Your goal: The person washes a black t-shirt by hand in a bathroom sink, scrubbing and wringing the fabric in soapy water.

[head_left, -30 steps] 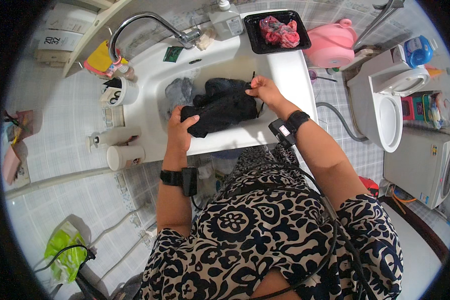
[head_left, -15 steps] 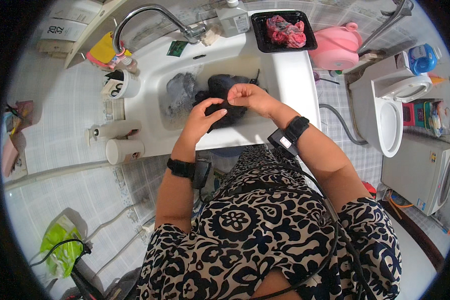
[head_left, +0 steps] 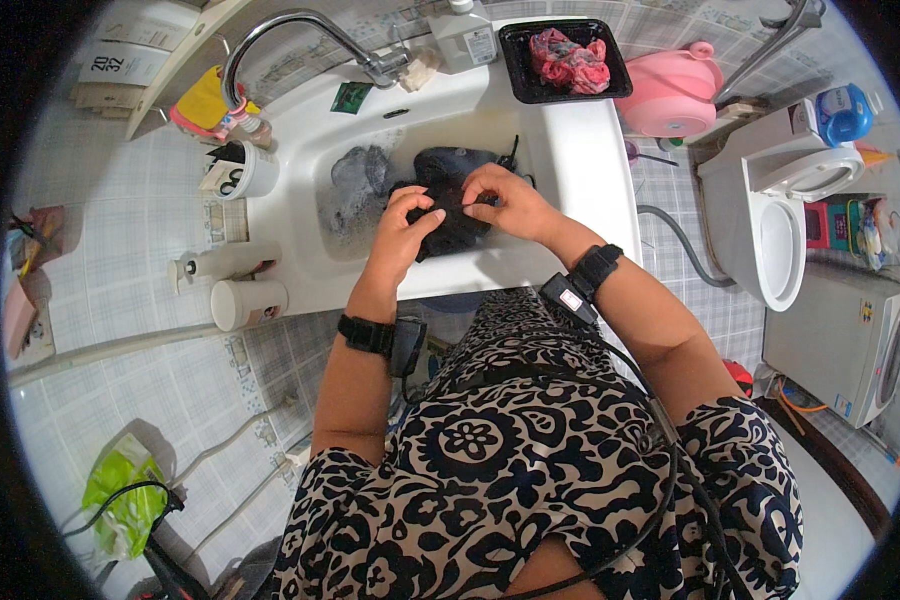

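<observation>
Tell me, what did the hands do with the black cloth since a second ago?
The left hand and right hand came together over the sink, bunching the black cloth, which was spread wide between them a second ago. Both hands kept hold of it. The grey cloth in the water, the tap and the black tray stayed put.

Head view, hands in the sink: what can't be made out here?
- Dark garment: its kind and shape, bunched under the left hand and right hand.
- Sink bottom: covered by grey wet cloth and suds.
- Black tray: its pink-red contents, too small to identify.
- Person's lower body: cut off by the lower edge.
</observation>
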`<state>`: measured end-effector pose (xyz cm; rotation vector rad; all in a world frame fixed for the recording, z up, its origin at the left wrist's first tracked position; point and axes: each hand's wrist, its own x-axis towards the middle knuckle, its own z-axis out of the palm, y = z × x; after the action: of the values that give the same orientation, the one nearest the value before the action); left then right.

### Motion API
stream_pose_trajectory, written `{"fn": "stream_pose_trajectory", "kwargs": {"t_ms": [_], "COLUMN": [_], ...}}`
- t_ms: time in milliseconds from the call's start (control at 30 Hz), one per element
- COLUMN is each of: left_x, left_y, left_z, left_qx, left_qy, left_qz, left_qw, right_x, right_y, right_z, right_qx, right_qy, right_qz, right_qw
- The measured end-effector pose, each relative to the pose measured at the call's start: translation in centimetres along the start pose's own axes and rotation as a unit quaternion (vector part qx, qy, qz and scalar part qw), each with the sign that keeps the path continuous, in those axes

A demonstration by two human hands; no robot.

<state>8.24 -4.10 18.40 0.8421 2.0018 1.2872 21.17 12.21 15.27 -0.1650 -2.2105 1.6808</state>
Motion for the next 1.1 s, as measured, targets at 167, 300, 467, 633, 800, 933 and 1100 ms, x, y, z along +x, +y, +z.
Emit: {"fn": "stream_pose_trajectory", "kwargs": {"t_ms": [167, 300, 467, 633, 800, 933, 1100], "left_x": [0.3, 0.3, -0.1, -0.3, -0.3, -0.9, -1.2], "left_y": [-0.4, -0.4, 0.5, 1.5, 1.0, 0.6, 0.0], "left_z": [-0.3, 0.1, 0.3, 0.4, 0.1, -1.6, -3.7], "left_qx": [-0.086, -0.115, -0.095, -0.053, -0.040, -0.020, 0.004], "left_qy": [0.025, 0.043, 0.038, -0.018, -0.023, 0.034, -0.001], "left_qz": [-0.106, -0.082, -0.073, -0.102, -0.113, -0.090, -0.164], "left_qw": [0.990, 0.989, 0.992, 0.993, 0.993, 0.995, 0.986], "right_x": [-0.3, -0.8, -0.6, -0.1, -0.1, -0.2, -0.8], "right_y": [-1.4, -1.5, -1.4, -1.9, 0.2, 1.9, 2.5], "right_z": [-0.6, -0.4, 0.0, 0.6, 0.9, -1.4, -1.8], "right_qx": [0.001, 0.035, 0.040, 0.027, 0.060, 0.277, 0.282], "right_qy": [-0.016, -0.065, -0.043, -0.035, 0.046, 0.122, 0.105], "right_qz": [0.054, 0.086, 0.120, 0.128, 0.077, 0.300, 0.306], "right_qw": [0.998, 0.994, 0.991, 0.991, 0.994, 0.905, 0.903]}}
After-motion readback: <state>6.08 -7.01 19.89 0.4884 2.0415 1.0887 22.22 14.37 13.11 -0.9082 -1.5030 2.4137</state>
